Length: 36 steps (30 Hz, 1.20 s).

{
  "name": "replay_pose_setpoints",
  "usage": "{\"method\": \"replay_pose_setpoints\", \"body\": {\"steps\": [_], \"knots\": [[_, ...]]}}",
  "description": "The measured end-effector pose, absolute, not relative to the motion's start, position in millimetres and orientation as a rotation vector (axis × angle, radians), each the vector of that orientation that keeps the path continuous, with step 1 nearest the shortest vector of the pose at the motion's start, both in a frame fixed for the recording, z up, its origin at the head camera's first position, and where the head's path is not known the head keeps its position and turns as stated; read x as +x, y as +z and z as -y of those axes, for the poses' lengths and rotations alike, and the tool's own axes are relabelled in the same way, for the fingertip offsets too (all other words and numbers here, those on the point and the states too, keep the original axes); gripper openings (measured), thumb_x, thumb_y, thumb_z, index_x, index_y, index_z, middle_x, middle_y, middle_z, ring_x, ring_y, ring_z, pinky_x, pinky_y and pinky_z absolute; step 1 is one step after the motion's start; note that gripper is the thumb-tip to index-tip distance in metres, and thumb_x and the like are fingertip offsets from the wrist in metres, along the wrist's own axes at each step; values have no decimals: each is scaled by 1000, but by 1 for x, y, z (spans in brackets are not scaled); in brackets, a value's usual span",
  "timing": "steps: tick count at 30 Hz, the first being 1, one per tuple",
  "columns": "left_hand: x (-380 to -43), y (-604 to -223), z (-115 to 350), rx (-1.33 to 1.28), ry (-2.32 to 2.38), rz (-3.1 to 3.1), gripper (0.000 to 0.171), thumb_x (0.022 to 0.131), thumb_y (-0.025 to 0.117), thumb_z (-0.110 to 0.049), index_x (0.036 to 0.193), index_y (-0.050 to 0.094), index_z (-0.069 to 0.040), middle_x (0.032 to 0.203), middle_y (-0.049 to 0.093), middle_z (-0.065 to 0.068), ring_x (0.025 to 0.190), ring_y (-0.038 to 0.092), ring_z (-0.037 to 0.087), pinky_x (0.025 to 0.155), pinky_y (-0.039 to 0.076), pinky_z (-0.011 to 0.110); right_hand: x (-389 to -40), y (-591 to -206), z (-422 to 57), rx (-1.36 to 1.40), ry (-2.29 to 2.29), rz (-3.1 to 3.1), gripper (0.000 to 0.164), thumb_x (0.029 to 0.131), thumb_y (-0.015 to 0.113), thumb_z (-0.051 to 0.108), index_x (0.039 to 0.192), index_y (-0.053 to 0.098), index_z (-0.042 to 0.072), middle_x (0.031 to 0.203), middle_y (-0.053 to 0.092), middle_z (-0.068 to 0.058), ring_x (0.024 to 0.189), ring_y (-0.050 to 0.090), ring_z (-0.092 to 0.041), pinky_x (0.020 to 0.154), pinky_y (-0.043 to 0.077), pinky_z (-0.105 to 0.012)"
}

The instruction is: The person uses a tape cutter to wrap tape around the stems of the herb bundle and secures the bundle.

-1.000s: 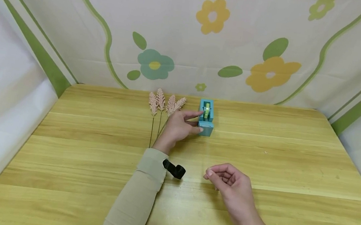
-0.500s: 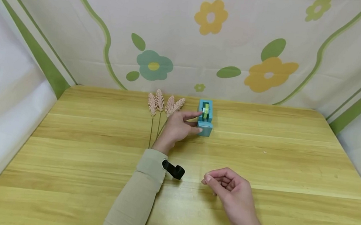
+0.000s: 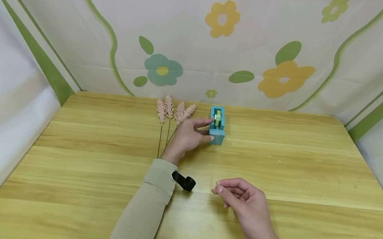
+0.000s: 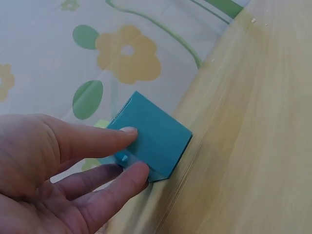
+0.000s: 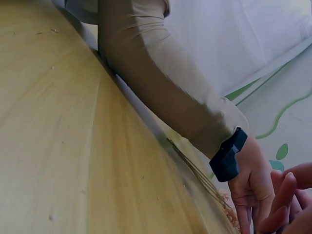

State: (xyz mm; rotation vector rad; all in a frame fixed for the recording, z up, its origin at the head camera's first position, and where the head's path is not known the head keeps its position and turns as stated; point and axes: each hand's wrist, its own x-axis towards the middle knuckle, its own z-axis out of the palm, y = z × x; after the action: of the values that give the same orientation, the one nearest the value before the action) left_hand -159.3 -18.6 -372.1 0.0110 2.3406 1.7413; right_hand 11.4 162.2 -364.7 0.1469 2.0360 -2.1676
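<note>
A blue tape dispenser (image 3: 217,138) with a green-cored roll (image 3: 218,118) stands near the table's back edge. My left hand (image 3: 189,136) holds it from the left, thumb at its front end and a finger by the roll. In the left wrist view, the thumb and fingers lie along the side of the dispenser (image 4: 155,139). Closer to me, my right hand (image 3: 247,202) pinches thumb against forefinger on the end of a clear tape strip, which runs faintly from the dispenser and is barely visible. The right wrist view catches only part of the right hand (image 5: 287,204).
Several pink flower sprigs (image 3: 161,112) on thin stems lie left of the dispenser, partly behind the left hand and sleeve. A black wrist mount (image 3: 184,181) sits on the left cuff. A patterned curtain (image 3: 193,41) rises behind the wooden table (image 3: 81,185).
My right hand has shifted slightly toward me and to the left, fingers still pinched. My left hand and the dispenser have stayed in place; the view has shifted a little.
</note>
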Motion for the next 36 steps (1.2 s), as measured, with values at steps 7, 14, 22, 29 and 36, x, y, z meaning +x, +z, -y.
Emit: {"method": "replay_pose_setpoints", "body": {"steps": [7,14,22,29,36], "knots": [[-136,-351,39,56,1630,-2516,41,97,80,-9,137,75,-15,142,73,7,120,76,29,93,64,41,7,-347,-153,144,-2141,-2036,24,98,80,11,114,73,-6,98,83,-4,92,78,-20,71,56,-24],[-110,-351,103,-300,1621,-2603,43,96,82,-16,136,72,-3,131,74,17,116,72,33,94,61,43,-3,-341,-147,76,-2175,-2047,19,98,78,8,111,74,-5,96,83,-2,89,78,-16,68,55,-22],[-110,-365,126,-503,1708,-2404,57,97,82,-20,146,60,0,135,64,18,125,60,33,106,53,44,-7,-339,-145,20,-2174,-2011,18,99,78,9,111,74,-3,95,83,-1,84,75,-13,67,53,-21],[-121,-364,115,-604,1622,-2444,47,94,85,-23,134,71,-2,136,69,16,115,67,31,96,57,43,-9,-339,-147,19,-2156,-2024,17,99,78,10,111,74,-2,96,83,0,84,73,-14,67,53,-23],[-129,-369,94,-648,1504,-2516,38,87,92,-23,115,76,-4,128,70,16,115,63,33,95,57,46,-9,-341,-148,13,-2156,-2023,15,98,78,9,110,74,-1,95,83,1,83,71,-12,67,53,-23]]}}
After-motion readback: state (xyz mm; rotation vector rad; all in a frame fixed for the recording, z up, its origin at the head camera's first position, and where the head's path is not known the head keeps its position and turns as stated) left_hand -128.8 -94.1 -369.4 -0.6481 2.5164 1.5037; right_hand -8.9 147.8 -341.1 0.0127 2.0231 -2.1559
